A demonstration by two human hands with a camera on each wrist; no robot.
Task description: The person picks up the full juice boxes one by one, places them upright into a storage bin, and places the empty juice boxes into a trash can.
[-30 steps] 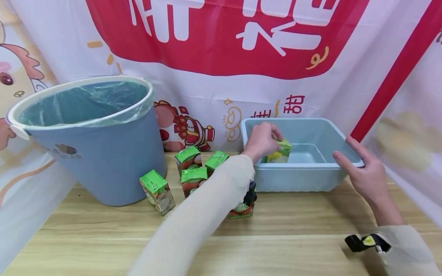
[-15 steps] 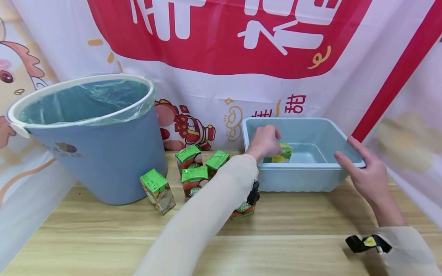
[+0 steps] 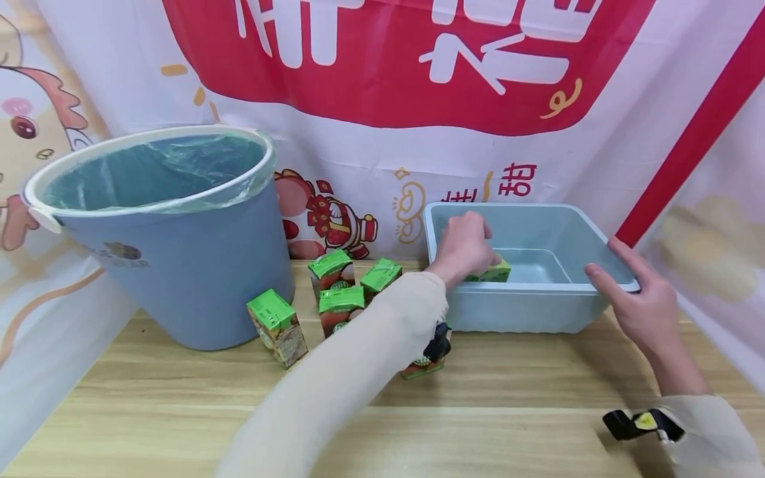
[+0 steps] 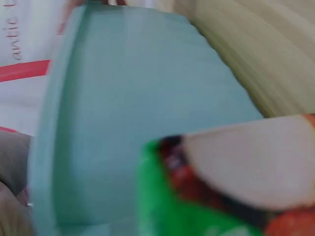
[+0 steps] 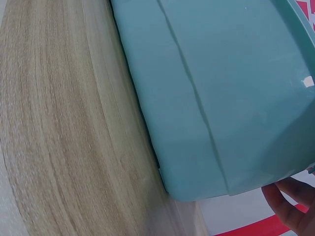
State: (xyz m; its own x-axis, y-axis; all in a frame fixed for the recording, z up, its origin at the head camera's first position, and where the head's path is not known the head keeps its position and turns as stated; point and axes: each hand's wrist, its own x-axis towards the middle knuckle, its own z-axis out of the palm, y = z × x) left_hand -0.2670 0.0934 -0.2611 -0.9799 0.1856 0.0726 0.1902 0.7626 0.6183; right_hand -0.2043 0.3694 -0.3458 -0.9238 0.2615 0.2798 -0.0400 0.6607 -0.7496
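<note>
Sitting low in the near left part of the blue tub, right of centre in the frame, a green carton is being gripped by the curled left hand, while the right hand is clasping the tub's right edge, tub floor showing between. Several green-topped cartons are standing on the wooden table between tub and lined bin, far left.

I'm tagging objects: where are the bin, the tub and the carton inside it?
Bin [image 3: 197, 279], head view: outer front wall.
Tub [image 3: 526, 309], head view: outer front wall.
Carton [image 3: 495, 272], head view: its visible yellow-green part.
</note>
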